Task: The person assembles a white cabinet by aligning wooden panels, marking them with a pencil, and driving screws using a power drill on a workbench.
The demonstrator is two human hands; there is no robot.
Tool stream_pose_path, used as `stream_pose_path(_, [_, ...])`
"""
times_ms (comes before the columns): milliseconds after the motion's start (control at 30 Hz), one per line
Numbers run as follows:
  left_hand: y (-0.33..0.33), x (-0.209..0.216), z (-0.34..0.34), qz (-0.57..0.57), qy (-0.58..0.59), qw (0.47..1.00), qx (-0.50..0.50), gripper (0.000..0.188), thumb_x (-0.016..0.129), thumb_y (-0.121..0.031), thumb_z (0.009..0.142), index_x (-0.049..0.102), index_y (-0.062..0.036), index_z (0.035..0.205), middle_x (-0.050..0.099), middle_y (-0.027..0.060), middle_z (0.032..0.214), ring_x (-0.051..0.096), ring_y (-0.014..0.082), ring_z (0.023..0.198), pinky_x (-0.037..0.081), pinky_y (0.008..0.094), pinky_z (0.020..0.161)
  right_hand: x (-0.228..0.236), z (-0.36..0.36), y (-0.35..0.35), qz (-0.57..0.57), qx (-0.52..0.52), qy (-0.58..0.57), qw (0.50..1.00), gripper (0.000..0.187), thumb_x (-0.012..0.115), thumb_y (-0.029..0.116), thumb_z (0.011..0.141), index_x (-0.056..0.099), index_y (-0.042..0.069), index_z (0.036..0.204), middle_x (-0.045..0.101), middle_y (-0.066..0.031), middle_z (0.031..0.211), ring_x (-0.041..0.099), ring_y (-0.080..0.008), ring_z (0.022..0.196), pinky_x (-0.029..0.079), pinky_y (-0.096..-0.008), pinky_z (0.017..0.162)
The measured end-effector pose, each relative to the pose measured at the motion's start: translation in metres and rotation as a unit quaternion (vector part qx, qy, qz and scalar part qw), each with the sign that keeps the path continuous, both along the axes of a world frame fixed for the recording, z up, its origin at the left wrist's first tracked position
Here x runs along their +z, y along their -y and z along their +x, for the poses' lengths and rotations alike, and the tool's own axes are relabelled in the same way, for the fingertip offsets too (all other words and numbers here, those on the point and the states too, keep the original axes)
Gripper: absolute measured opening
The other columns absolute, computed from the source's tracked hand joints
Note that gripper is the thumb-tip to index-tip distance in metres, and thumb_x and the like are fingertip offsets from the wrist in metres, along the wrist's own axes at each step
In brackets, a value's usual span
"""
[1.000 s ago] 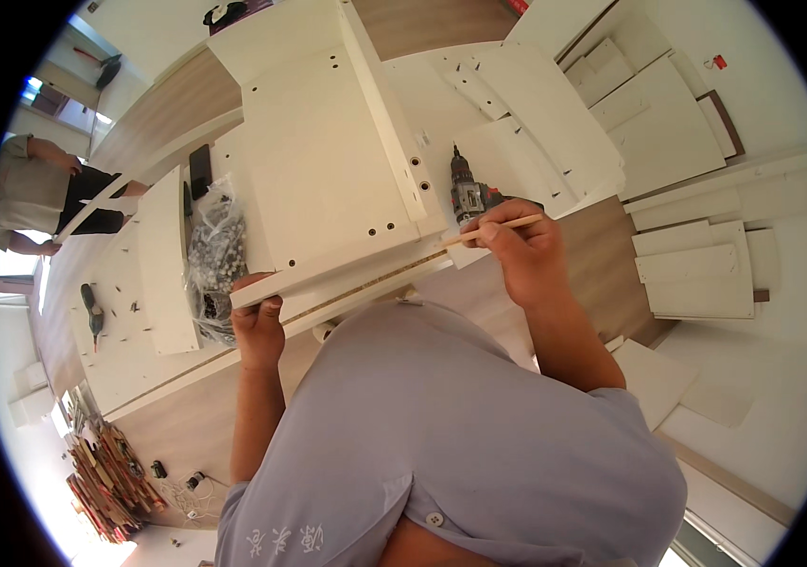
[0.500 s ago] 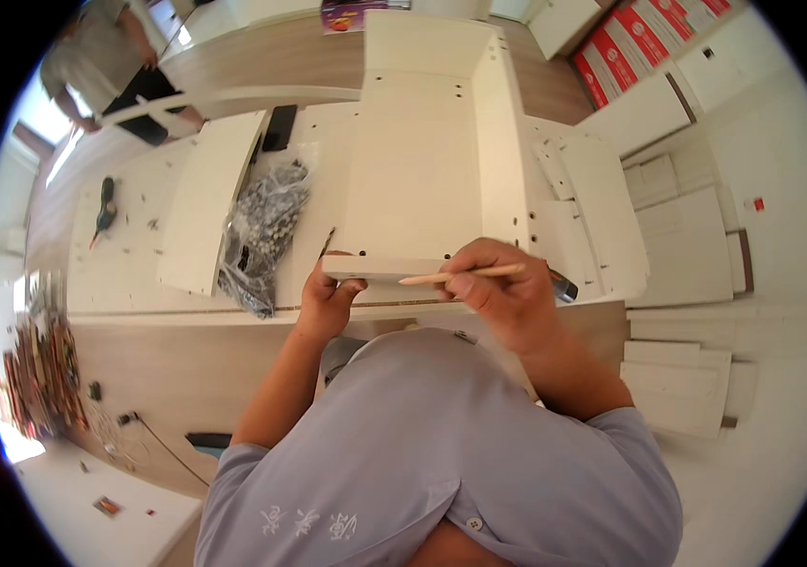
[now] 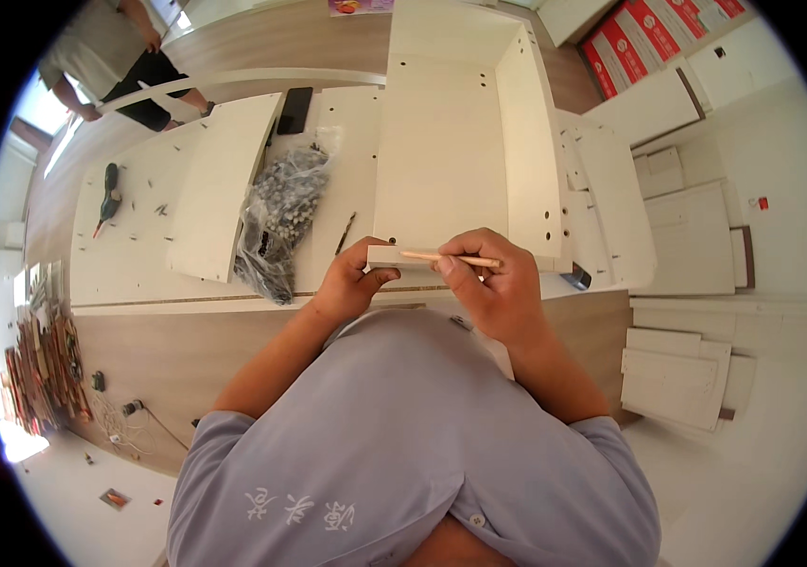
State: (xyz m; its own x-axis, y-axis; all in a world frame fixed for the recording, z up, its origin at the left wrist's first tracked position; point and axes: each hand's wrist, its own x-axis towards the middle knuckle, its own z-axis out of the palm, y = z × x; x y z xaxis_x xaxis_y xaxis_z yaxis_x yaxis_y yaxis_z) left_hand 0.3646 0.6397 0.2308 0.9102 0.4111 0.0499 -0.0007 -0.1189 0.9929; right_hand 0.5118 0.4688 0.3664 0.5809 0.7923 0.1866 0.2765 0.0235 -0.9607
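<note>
On the bench stands an open white cabinet box point(image 3: 446, 151), its near end facing me. My left hand point(image 3: 351, 283) is closed on the left end of its narrow near panel point(image 3: 384, 257), thumb below the edge. Between the fingers of my right hand point(image 3: 503, 293) is a slim wooden pencil point(image 3: 465, 259), lying nearly level. Its tapered tip points left, along the panel's edge. A dark drill bit point(image 3: 345, 233) lies beside the box, just above my left hand. The dark end of a cylinder-shaped thing point(image 3: 576, 276) shows right of my right hand.
A clear bag of small fittings point(image 3: 285, 213) and a black phone point(image 3: 295, 110) lie left of the box. Farther left are a screwdriver-like tool point(image 3: 108, 200) and upright pegs. Another person point(image 3: 115, 57) stands at the far left. White panels point(image 3: 687, 241) are stacked at right.
My view has shifted, so the bench and box appear farther right and higher. The pencil tip now sits closer to my left hand, over the panel's edge. Both hands keep their hold.
</note>
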Motion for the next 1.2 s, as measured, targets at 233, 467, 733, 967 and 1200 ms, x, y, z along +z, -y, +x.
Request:
stream_pose_path(233, [-0.02,0.012,0.004,-0.013,-0.069,0.994,-0.085,0.032,0.073,0.002,0.093,0.066,-0.0054,0.123,0.072,0.0082,0.116,0.066,0.0182,0.107,0.053,0.033,0.095,0.013,0.001,0.001,-0.083,0.002,-0.054,0.995,0.008,0.07,0.009,0.095,0.07,0.001,0.093,0.066,-0.0007,0.074,0.052,-0.0055,0.065,0.04,-0.0243,0.057])
stream_pose_path(467, [-0.029,0.022,0.008,-0.009,-0.085,0.988,-0.126,0.039,0.075,0.001,0.091,0.068,-0.0076,0.128,0.073,0.0095,0.121,0.067,0.0214,0.114,0.053,0.0348,0.101,0.01,0.002,0.001,-0.065,0.013,-0.066,0.996,0.006,0.071,0.006,0.094,0.071,0.001,0.091,0.066,-0.0013,0.077,0.052,-0.0064,0.066,0.04,-0.0248,0.057])
stream_pose_path(733, [-0.032,0.029,0.011,-0.008,-0.1,0.985,-0.143,0.038,0.074,0.004,0.091,0.068,-0.0058,0.127,0.072,0.009,0.124,0.069,0.0219,0.115,0.054,0.0347,0.102,0.003,0.005,-0.003,-0.035,0.006,-0.028,0.999,0.004,0.07,0.005,0.094,0.071,0.001,0.095,0.066,-0.0022,0.071,0.057,-0.0068,0.059,0.044,-0.0248,0.053])
stream_pose_path(967, [-0.034,0.023,0.011,-0.023,-0.092,0.984,-0.15,0.037,0.073,0.005,0.091,0.067,-0.0053,0.126,0.071,0.0089,0.129,0.068,0.0222,0.118,0.055,0.035,0.103,0.006,0.005,-0.003,-0.047,0.001,-0.047,0.998,0.004,0.071,0.005,0.095,0.071,0.002,0.097,0.066,-0.0029,0.07,0.058,-0.0076,0.059,0.044,-0.0251,0.054])
stream_pose_path(1200, [-0.033,0.026,0.012,0.008,-0.101,0.984,-0.145,0.037,0.073,0.009,0.089,0.069,-0.004,0.124,0.071,0.0105,0.123,0.069,0.0223,0.113,0.056,0.0343,0.098,0.001,0.006,-0.005,-0.048,-0.015,-0.023,0.998,0.004,0.071,0.006,0.095,0.071,0.002,0.097,0.067,-0.0036,0.073,0.057,-0.0079,0.058,0.043,-0.0256,0.053])
